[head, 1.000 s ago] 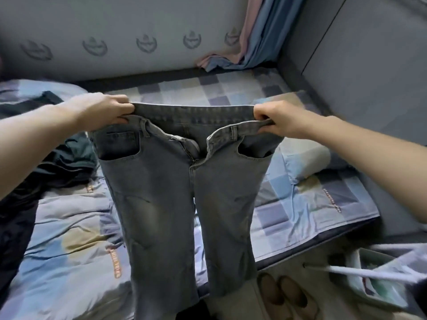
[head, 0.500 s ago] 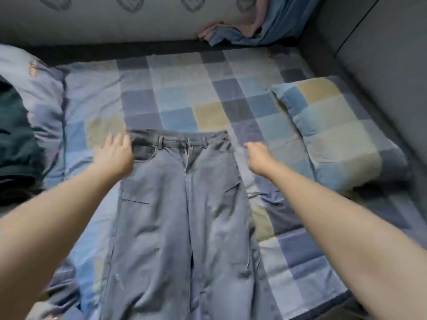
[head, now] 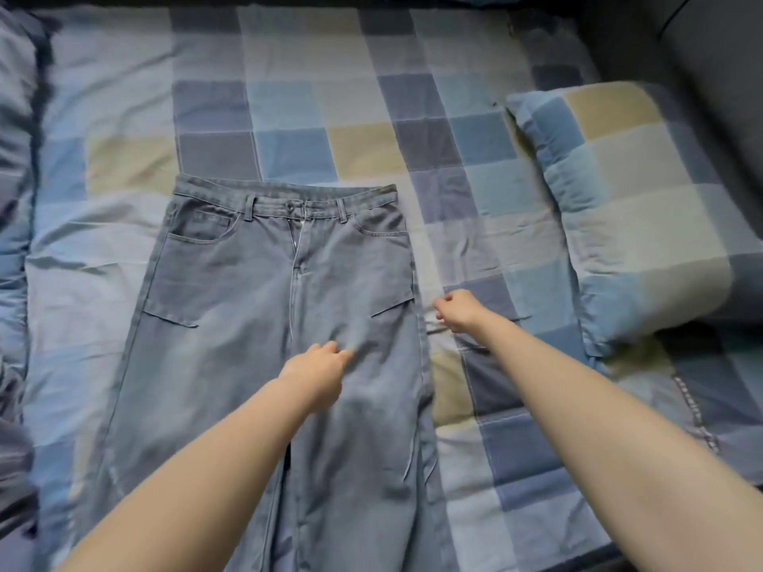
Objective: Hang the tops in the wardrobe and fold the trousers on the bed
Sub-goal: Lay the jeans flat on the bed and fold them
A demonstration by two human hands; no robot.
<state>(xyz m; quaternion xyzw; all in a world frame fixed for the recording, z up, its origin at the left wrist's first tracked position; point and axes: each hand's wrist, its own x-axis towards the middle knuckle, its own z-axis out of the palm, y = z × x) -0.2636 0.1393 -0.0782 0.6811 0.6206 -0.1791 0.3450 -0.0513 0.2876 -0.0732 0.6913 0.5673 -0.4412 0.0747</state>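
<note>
Checkered bedding [head: 289,97] in blues, greys and a few tan squares covers pretty much the whole bed, kinda rumpled in spots, and there's a matching pillow [head: 644,208] sitting over on the right side with a dark grey wall or panel behind it. Smack in the middle lie the jeans [head: 231,282], light washed denim, spread flat and face up with the waistband toward the far end of the bed and the legs running back toward the person, past the bottom of view. You can see the button, the fly, the belt loops and both front pockets, so the front is definitely up. The left hand [head: 318,375] is down on the denim around the crotch area, between the two legs, with the fingers curled in and apparently bunching a bit of fabric, though it's blurry enough that I honestly can't tell if it's a real pinch or just knuckles resting there. The right hand [head: 458,309] is off the jeans, just beside their right edge at about thigh level, sitting over the sheet with fingers curled loosely inward and nothing in it that I can make out. Over on the far left edge there's a lump of crumpled duvet [head: 16,158] in the same pattern.
</note>
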